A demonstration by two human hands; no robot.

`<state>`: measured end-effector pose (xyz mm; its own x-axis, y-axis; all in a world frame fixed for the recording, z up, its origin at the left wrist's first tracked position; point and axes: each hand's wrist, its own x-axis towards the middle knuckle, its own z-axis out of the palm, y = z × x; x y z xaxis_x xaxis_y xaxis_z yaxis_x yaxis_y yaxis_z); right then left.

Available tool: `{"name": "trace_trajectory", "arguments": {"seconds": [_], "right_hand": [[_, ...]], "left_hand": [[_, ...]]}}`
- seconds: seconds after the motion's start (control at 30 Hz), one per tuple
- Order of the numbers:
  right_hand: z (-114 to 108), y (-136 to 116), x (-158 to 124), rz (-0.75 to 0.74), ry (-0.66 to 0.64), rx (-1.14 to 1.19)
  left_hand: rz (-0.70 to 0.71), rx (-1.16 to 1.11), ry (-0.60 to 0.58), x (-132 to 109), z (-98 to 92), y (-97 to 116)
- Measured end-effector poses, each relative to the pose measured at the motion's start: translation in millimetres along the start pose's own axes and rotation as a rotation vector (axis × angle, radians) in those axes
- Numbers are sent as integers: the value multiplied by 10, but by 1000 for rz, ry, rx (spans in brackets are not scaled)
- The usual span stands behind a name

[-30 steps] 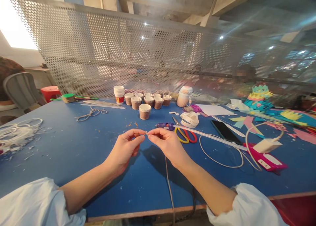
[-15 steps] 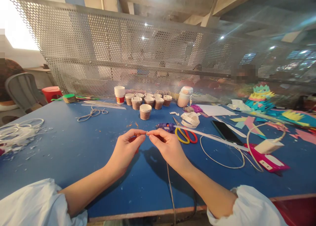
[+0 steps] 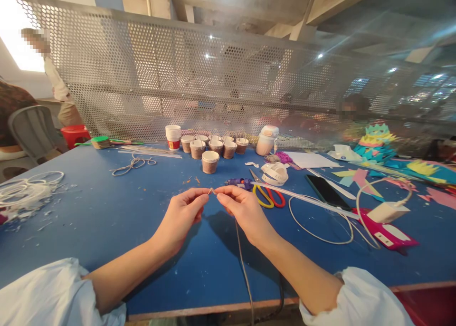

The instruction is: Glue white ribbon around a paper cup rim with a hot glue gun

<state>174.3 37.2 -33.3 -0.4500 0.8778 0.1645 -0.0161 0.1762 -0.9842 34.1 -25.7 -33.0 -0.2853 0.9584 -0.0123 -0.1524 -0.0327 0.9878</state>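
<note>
My left hand (image 3: 185, 212) and my right hand (image 3: 244, 212) meet fingertip to fingertip over the middle of the blue table (image 3: 107, 221). Both are closed in a pinch on a thin cord, whose short end shows between the fingertips. From below my right hand the cord (image 3: 243, 264) hangs down over the table's front edge. Beyond the hands stands a brown-wrapped cup (image 3: 210, 162). A purple glue gun (image 3: 239, 183) and scissors with yellow and red handles (image 3: 268, 195) lie just past my right hand.
Several wrapped cups (image 3: 197, 148), a paper cup stack (image 3: 173, 137) and a bottle (image 3: 267, 140) stand at the back. A phone (image 3: 327, 191), a white cable and a pink power strip (image 3: 388, 231) lie right; white cord coils (image 3: 30, 188) lie left.
The fingertips have drawn slightly apart, showing more cord between them. The hanging cord has shifted a little left. A person has come into view at the far left.
</note>
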Motion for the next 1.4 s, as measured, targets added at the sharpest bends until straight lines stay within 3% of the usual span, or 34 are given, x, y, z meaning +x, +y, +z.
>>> {"name": "trace_trajectory", "arguments": {"seconds": [0.57,1.0,1.1,1.23,1.33,1.4], "right_hand": [[17,38,27,105,-33,-9],[-3,194,9,131,-232,-195],[-182,136,-95,68,-192,-395],[-646,92,-171,89,-94,-586],[-932,135,-71,85,64,-769],[-992,173,48,71,91,-842]], "left_hand": [[0,-106,-8,53,-40,2],[-106,-283,-55,157,-114,64],[-123,-279,-22,181,-133,71],[-148,-272,27,217,-148,76],[-182,-268,47,241,-144,77],[-203,-254,53,254,-136,79]]}}
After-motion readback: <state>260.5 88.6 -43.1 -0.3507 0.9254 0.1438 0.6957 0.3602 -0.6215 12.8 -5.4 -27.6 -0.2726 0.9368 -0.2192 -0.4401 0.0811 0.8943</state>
